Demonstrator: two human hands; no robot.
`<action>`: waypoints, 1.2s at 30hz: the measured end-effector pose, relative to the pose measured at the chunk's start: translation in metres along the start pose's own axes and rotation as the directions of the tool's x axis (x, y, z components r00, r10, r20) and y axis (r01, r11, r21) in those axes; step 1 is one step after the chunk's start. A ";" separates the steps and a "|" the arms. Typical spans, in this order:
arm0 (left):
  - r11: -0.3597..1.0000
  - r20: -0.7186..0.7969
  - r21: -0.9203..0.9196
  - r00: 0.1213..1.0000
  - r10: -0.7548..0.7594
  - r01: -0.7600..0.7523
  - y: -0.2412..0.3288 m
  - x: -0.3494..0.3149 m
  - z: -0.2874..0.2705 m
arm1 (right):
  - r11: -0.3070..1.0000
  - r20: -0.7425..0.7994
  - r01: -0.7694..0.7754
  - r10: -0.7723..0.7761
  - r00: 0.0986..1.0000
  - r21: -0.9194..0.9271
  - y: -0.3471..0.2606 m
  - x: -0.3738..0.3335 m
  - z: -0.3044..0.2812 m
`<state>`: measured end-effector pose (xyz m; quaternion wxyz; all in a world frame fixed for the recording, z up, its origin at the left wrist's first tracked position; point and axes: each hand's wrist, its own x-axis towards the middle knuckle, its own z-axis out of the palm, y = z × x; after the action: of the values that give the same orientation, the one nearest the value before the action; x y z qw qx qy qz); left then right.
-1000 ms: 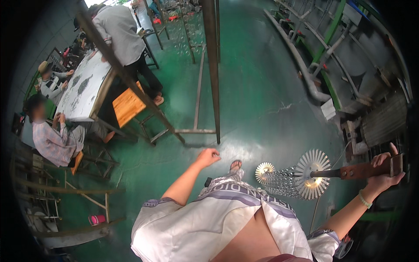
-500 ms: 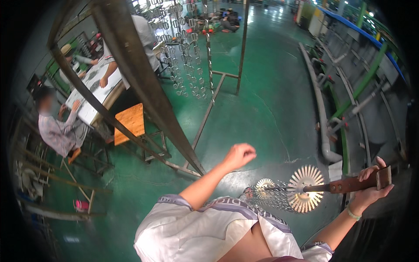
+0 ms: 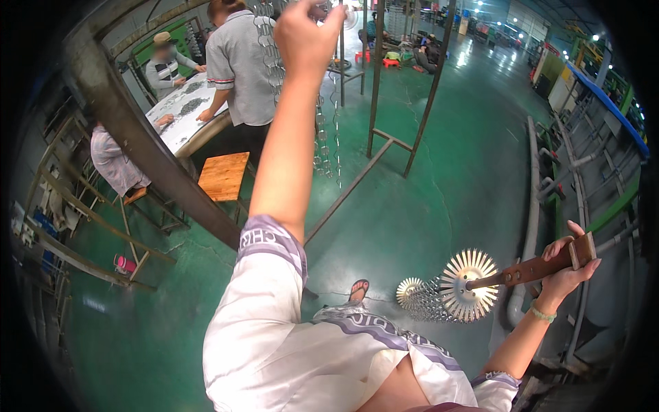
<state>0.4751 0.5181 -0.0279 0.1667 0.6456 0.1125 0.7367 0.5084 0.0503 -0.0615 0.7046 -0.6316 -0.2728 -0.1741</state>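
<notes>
My right hand (image 3: 566, 275) grips the brown handle (image 3: 525, 273) of a tool at the lower right, fingers wrapped round its blocky end. On the handle's shaft sits a large slotted metal disc (image 3: 471, 271). A smaller toothed disc (image 3: 410, 290) shows beyond it, with a mass of shiny wire links (image 3: 436, 301) between the two. My left hand (image 3: 309, 38) is raised at the top centre, beside hanging strands of metal links (image 3: 266, 44). Its thumb and fingers are curved but apart, and nothing plainly shows in them; the upper edge crops the fingertips.
A thick dark metal frame post (image 3: 147, 147) slants past my left side. Behind it stand a wooden stool (image 3: 224, 175) and a white-topped table (image 3: 175, 130) with several people round it. A thin upright frame (image 3: 375, 89) is ahead. Grey pipes (image 3: 532, 206) run along the right.
My left hand has risen from waist height to the top centre, by the hanging strands, and its fingers have parted. The right hand keeps hold of the tool, shifted slightly left. The view has turned.
</notes>
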 end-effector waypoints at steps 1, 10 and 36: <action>1.000 -0.030 0.027 0.999 -0.012 0.012 0.001 0.012 0.005 | 1.000 -0.044 -0.013 0.012 0.999 -0.021 0.006 0.006 0.003; 0.984 -0.191 0.162 0.975 0.110 -0.079 -0.009 0.058 0.019 | 0.998 0.048 -0.012 0.009 0.999 0.057 0.043 0.028 0.008; 0.773 0.313 -0.428 0.879 -0.359 0.468 0.096 0.030 -0.073 | 0.917 0.525 -0.267 0.077 0.847 0.296 0.100 0.076 -0.043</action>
<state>0.3898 0.4451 0.0263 0.4950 0.6158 0.0429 0.6114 0.6346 0.0295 -0.0978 0.7246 -0.5382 -0.4151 0.1142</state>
